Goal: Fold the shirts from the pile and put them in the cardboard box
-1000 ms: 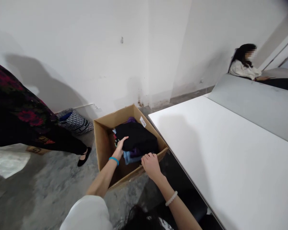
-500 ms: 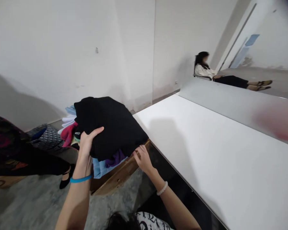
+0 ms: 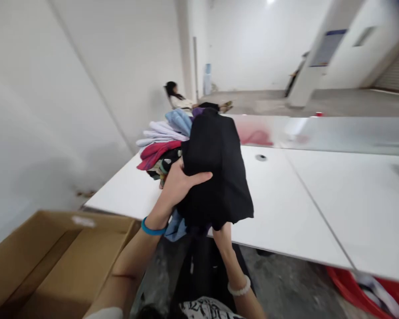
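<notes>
A stack of folded clothes is carried between my hands at the near edge of the white table (image 3: 286, 199). Black folded cloth (image 3: 219, 155) covers its top. White (image 3: 162, 130), light blue (image 3: 179, 120) and pinkish-red (image 3: 156, 153) pieces stick out on the left, with a patterned piece below them. My left hand (image 3: 182, 181) grips the stack's left side, its thumb lying over the black cloth. My right hand (image 3: 222, 237) is under the near end of the stack, and its fingers are hidden by the cloth.
A cardboard box (image 3: 69, 261) stands open at the lower left, beside the table. A red container (image 3: 369, 292) with cloth in it is under the table at the lower right. Beyond a low frosted divider (image 3: 346, 133), a person (image 3: 182, 99) sits on a chair.
The stack of clothes has been lifted out of the box and brought over the table's near edge. My view has turned right, and my right hand has moved under the stack.
</notes>
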A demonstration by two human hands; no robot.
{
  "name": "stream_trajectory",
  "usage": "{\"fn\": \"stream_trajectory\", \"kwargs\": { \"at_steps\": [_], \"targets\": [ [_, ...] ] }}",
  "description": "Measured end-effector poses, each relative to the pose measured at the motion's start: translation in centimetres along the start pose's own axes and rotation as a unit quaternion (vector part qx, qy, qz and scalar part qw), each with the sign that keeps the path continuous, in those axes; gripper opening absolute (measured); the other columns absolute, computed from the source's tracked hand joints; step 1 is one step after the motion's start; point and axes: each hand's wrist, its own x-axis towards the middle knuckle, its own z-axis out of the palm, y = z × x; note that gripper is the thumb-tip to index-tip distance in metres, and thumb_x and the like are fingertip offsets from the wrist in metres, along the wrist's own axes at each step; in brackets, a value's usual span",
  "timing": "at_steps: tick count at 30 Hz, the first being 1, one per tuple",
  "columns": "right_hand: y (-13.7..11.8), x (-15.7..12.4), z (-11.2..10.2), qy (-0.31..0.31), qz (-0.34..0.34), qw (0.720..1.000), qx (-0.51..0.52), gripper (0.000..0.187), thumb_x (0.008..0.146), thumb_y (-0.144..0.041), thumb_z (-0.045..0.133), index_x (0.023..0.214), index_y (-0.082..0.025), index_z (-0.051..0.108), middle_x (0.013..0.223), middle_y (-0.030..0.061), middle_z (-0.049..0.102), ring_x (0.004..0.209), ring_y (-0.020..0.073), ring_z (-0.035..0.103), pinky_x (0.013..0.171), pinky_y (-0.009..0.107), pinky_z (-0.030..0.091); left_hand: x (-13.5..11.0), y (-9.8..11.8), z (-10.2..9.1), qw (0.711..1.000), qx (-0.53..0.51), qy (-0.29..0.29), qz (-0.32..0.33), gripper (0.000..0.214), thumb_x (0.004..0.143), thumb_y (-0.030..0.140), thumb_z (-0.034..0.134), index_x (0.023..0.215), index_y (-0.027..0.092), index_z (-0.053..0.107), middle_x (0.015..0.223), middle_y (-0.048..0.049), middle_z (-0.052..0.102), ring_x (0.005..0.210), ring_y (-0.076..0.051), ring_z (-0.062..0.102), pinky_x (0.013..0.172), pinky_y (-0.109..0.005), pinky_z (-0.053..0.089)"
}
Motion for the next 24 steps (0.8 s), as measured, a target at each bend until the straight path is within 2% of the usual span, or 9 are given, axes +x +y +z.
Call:
{"fn": "stream_trajectory", "kwargs": {
  "at_steps": [3, 5, 8, 10, 11, 13, 16, 20, 24],
  "targets": [
    [2.0, 3.5, -8.3, 0.144, 0.039, 0.987, -0.056, 0.036, 0.070, -0.036, 0.054, 0.097, -0.017, 0.067, 0.100, 0.0140, 0.068, 0.103, 0.0342, 0.058, 0.089, 0.048, 0.047, 4.4, 1.0, 9.7, 0.984, -0.075, -0.152, 0.054, 0.053, 0.064, 0.036, 0.078, 0.110, 0.015, 0.061, 0.113, -0.0067, 0.069, 0.104, -0.027, 0.064, 0.090, -0.040, 0.053],
    [3.2, 5.5, -14.5, 0.238, 0.045, 0.967, -0.084, 0.038, 0.071, -0.040, 0.054, 0.099, -0.016, 0.066, 0.101, 0.0144, 0.068, 0.103, 0.0330, 0.058, 0.088, 0.045, 0.047, 7.0, 1.4, 16.6, 0.964, -0.107, -0.223, 0.097, 0.055, 0.069, 0.038, 0.074, 0.116, 0.015, 0.056, 0.118, -0.0083, 0.066, 0.108, -0.026, 0.062, 0.094, -0.039, 0.050],
    [4.6, 6.5, -23.6, 0.329, 0.046, 0.931, -0.148, 0.049, 0.072, -0.044, 0.055, 0.110, -0.014, 0.061, 0.113, 0.0167, 0.064, 0.107, 0.0299, 0.056, 0.091, 0.044, 0.045, 9.6, 0.8, 25.0, 0.950, -0.083, -0.253, 0.162, 0.062, 0.075, 0.041, 0.070, 0.125, 0.015, 0.045, 0.127, -0.0128, 0.059, 0.118, -0.026, 0.056, 0.102, -0.039, 0.042],
    [5.1, 5.6, -28.6, 0.363, 0.071, 0.909, -0.192, 0.049, 0.074, -0.045, 0.054, 0.111, -0.014, 0.060, 0.114, 0.0169, 0.062, 0.105, 0.0282, 0.057, 0.089, 0.044, 0.046, 10.5, -0.9, 28.0, 0.942, -0.057, -0.257, 0.209, 0.065, 0.076, 0.038, 0.068, 0.130, 0.015, 0.040, 0.137, -0.0157, 0.050, 0.128, -0.025, 0.047, 0.108, -0.039, 0.036],
    [5.2, 4.9, -30.5, 0.382, 0.088, 0.897, -0.204, 0.046, 0.076, -0.045, 0.052, 0.109, -0.014, 0.061, 0.113, 0.0163, 0.063, 0.103, 0.0272, 0.057, 0.087, 0.043, 0.047, 10.6, -2.2, 28.6, 0.936, -0.055, -0.267, 0.223, 0.063, 0.078, 0.037, 0.066, 0.130, 0.015, 0.039, 0.141, -0.0159, 0.046, 0.131, -0.024, 0.043, 0.109, -0.038, 0.034],
    [5.3, 3.5, -33.1, 0.428, 0.115, 0.871, -0.213, 0.039, 0.080, -0.042, 0.048, 0.104, -0.015, 0.063, 0.108, 0.0146, 0.064, 0.099, 0.0250, 0.059, 0.083, 0.040, 0.049, 10.5, -5.4, 28.5, 0.928, -0.042, -0.315, 0.196, 0.049, 0.083, 0.039, 0.059, 0.125, 0.018, 0.047, 0.135, -0.0136, 0.053, 0.128, -0.023, 0.047, 0.107, -0.038, 0.036],
    [5.2, 3.2, -34.9, 0.437, 0.115, 0.862, -0.229, 0.033, 0.083, -0.037, 0.044, 0.099, -0.015, 0.063, 0.101, 0.0131, 0.067, 0.093, 0.0227, 0.062, 0.083, 0.038, 0.049, 9.1, -10.9, 26.4, 0.927, 0.009, -0.358, 0.116, 0.030, 0.083, 0.043, 0.056, 0.100, 0.020, 0.062, 0.109, -0.0096, 0.068, 0.108, -0.023, 0.062, 0.100, -0.038, 0.042],
    [5.6, 6.0, -34.6, 0.331, 0.101, 0.894, -0.283, 0.029, 0.085, -0.029, 0.042, 0.097, -0.016, 0.065, 0.096, 0.0114, 0.070, 0.088, 0.0222, 0.064, 0.084, 0.037, 0.049, 5.7, -17.5, 23.6, 0.941, 0.046, -0.335, 0.009, 0.029, 0.079, 0.049, 0.056, 0.084, 0.022, 0.066, 0.092, -0.0067, 0.072, 0.095, -0.025, 0.066, 0.092, -0.038, 0.048],
    [6.5, 10.6, -32.0, 0.129, 0.059, 0.927, -0.347, 0.031, 0.087, -0.017, 0.040, 0.104, -0.016, 0.067, 0.104, 0.0097, 0.070, 0.096, 0.0205, 0.064, 0.087, 0.033, 0.048, 2.8, -22.2, 21.7, 0.955, 0.086, -0.282, -0.037, 0.030, 0.080, 0.049, 0.054, 0.086, 0.023, 0.066, 0.094, -0.0071, 0.072, 0.093, -0.025, 0.067, 0.082, -0.036, 0.052]
  ]
}}
